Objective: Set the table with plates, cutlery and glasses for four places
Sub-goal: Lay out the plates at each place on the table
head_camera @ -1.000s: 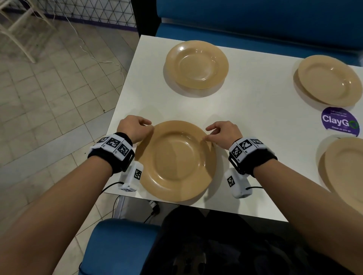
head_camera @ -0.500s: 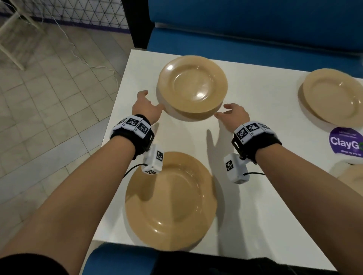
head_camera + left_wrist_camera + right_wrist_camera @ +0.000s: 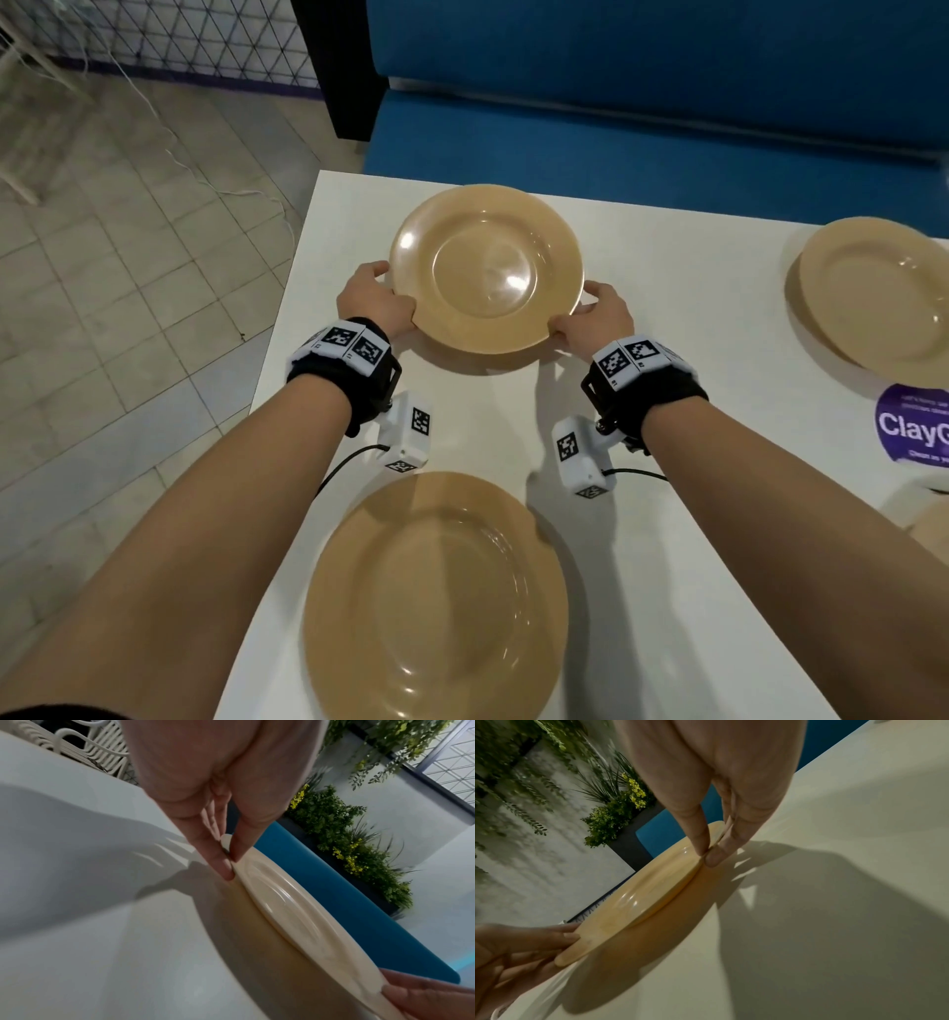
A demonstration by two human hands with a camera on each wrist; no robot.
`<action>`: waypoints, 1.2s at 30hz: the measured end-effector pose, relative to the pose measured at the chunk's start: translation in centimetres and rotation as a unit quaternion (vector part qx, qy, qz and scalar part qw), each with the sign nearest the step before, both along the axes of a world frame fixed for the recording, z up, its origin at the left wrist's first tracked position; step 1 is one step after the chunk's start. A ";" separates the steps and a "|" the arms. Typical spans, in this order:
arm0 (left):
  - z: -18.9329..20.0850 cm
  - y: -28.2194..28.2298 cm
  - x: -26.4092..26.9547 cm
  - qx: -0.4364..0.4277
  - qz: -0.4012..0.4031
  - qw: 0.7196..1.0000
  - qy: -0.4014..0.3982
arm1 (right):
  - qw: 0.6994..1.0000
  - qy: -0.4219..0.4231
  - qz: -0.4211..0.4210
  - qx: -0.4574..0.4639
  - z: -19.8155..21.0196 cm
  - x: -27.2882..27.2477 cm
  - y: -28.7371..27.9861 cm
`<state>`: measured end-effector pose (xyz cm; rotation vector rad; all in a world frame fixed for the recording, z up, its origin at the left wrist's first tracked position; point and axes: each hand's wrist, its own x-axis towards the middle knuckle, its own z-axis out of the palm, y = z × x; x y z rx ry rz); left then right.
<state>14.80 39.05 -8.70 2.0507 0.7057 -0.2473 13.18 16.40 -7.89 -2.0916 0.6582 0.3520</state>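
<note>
A tan far plate (image 3: 487, 267) lies at the far left of the white table (image 3: 667, 318). My left hand (image 3: 374, 298) pinches its left rim and my right hand (image 3: 595, 314) pinches its right rim. The left wrist view shows thumb and fingers of the left hand (image 3: 228, 860) closed on the plate's edge (image 3: 295, 912). In the right wrist view the right hand (image 3: 709, 854) pinches the rim of the plate (image 3: 641, 898) the same way. A second tan plate (image 3: 436, 596) sits at the near edge between my forearms.
A third plate (image 3: 873, 298) lies at the far right and a sliver of another (image 3: 932, 529) at the right edge. A purple sticker (image 3: 911, 426) is on the table. A blue bench (image 3: 642, 133) runs behind the table; tiled floor lies left.
Both hands left the near plate, reached forward and took hold of the far plate's rim on either side. The camera view shifted forward with them.
</note>
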 end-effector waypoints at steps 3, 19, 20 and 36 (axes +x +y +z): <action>-0.2 0.4 0.1 -0.004 0.017 1.000 0.000 | 1.000 -0.004 0.003 0.005 -0.2 0.1 0.4; 5.0 -8.1 -3.7 0.116 -0.079 0.981 -0.137 | 0.996 -0.085 0.032 -0.017 3.8 -3.7 -5.8; 5.3 -9.8 -4.2 0.097 -0.091 0.981 -0.140 | 0.995 -0.089 0.040 -0.025 4.4 -4.2 -6.9; 4.2 -42.7 -19.4 -0.055 -0.262 0.964 0.014 | 0.985 -0.015 0.096 -0.146 5.7 -17.4 -38.4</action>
